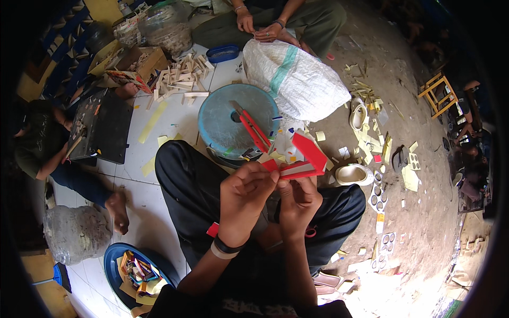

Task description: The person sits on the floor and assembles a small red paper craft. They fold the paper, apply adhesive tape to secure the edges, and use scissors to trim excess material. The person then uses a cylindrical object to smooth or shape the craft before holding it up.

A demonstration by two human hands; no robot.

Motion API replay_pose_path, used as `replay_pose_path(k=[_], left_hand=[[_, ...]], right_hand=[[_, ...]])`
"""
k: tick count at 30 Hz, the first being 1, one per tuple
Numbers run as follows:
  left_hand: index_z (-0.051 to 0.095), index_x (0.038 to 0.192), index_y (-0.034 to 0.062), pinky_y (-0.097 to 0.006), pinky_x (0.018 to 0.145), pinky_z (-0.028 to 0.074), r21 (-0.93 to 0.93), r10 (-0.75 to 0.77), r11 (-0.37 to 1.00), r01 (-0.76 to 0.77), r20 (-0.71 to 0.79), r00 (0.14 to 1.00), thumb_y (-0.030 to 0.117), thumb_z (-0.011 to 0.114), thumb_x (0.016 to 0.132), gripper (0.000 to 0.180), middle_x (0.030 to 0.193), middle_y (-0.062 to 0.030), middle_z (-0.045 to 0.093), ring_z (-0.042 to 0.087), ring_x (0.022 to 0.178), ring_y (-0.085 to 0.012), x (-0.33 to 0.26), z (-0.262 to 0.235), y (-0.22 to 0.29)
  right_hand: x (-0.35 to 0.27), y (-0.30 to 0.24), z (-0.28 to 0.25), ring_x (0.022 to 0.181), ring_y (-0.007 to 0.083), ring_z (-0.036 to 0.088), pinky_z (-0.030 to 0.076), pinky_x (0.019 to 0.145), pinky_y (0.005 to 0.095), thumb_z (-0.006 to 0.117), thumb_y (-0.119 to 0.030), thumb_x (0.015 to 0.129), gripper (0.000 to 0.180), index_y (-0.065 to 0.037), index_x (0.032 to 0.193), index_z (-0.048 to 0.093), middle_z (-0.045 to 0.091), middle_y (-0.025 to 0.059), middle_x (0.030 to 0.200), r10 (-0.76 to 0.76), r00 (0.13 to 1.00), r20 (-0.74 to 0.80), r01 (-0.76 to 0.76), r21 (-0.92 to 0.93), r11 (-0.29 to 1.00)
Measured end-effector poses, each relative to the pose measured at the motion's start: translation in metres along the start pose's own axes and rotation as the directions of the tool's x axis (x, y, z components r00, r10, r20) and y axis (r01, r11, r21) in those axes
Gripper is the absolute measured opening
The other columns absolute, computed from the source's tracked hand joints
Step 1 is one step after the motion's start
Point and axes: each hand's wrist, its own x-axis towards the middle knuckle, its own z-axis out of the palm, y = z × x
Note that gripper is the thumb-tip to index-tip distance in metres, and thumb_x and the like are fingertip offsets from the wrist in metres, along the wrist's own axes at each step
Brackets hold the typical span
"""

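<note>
Both of my hands are raised over my lap, close together. My left hand (245, 196) pinches the near end of a red folded strip (309, 153) between thumb and fingers. Gripping the same strip from below is my right hand (300, 204), its fingers curled and partly hidden. The strip is bent into an angle, and a whitish band shows along its lower arm. Beyond them, a red box cutter (253, 130) with its blade out lies on a blue round lid-like surface (217, 119). Small coloured scraps lie along that surface's near edge.
A white woven sack (313, 79) stands beyond the blue surface, by another person's hands (260, 29). Wooden pieces (183, 77) are heaped at far left. A second person (40, 138) sits left. A blue bucket of scraps (114, 265) stands near left; shoes (354, 175) and offcuts lie right.
</note>
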Motion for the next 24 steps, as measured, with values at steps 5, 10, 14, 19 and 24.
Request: replay_pose_path(k=[5, 10, 14, 19, 24], left_hand=[[0.07, 0.106, -0.0022, -0.022, 0.078, 0.053, -0.073, -0.112, 0.99, 0.121, 0.118, 0.987, 0.002, 0.078, 0.097, 0.012, 0.097, -0.0055, 0.077, 0.068, 0.087, -0.0056, 0.007, -0.009, 0.003], [0.07, 0.103, -0.0015, -0.023, 0.078, 0.055, -0.024, -0.152, 0.987, 0.16, 0.216, 0.964, 0.0, 0.077, 0.096, 0.01, 0.097, -0.0063, 0.076, 0.069, 0.086, -0.0067, 0.015, -0.019, 0.007], [0.068, 0.102, -0.0015, -0.024, 0.079, 0.055, -0.037, -0.125, 0.99, 0.138, 0.229, 0.965, -0.004, 0.076, 0.094, 0.011, 0.098, -0.0072, 0.076, 0.069, 0.086, -0.0073, 0.016, -0.02, 0.004], [0.066, 0.099, -0.0012, -0.025, 0.081, 0.057, -0.133, 0.018, 0.991, 0.011, 0.211, 0.977, -0.006, 0.074, 0.094, 0.011, 0.099, -0.0083, 0.076, 0.071, 0.089, -0.0099, 0.011, -0.018, -0.01], [0.069, 0.102, -0.0019, -0.026, 0.079, 0.058, -0.12, 0.161, 0.983, -0.14, 0.191, 0.968, -0.001, 0.07, 0.099, 0.003, 0.1, -0.0082, 0.074, 0.07, 0.086, -0.0107, 0.006, -0.01, -0.021]], right_hand=[[-0.002, -0.003, -0.007, 0.101, 0.0176, 0.068, 0.055, 0.093, 0.0315, 0.081, 0.009, 0.088, 0.02, 0.006, 0.108, 0.076, 0.064, 0.0098, 0.117, 0.046, 0.998, 0.032, -0.048, 0.042, 0.998], [0.007, -0.003, -0.018, 0.099, 0.0178, 0.067, 0.053, 0.093, 0.0313, 0.084, 0.007, 0.084, 0.024, 0.004, 0.107, 0.078, 0.066, 0.01, 0.113, -0.073, 0.993, 0.09, 0.077, -0.04, 0.996], [0.011, -0.009, -0.023, 0.1, 0.0185, 0.066, 0.052, 0.092, 0.0312, 0.086, 0.006, 0.079, 0.03, 0.001, 0.108, 0.08, 0.067, 0.0088, 0.11, -0.124, 0.983, 0.138, 0.151, -0.203, 0.967], [0.013, -0.02, -0.025, 0.099, 0.0191, 0.066, 0.052, 0.09, 0.0314, 0.086, 0.005, 0.078, 0.031, 0.0, 0.108, 0.081, 0.067, 0.0071, 0.107, -0.193, 0.965, 0.179, 0.241, -0.307, 0.921], [0.013, -0.019, -0.024, 0.099, 0.0192, 0.066, 0.053, 0.089, 0.0317, 0.085, 0.006, 0.078, 0.03, 0.001, 0.107, 0.081, 0.067, 0.0071, 0.107, -0.208, 0.963, 0.173, 0.254, -0.314, 0.915]])
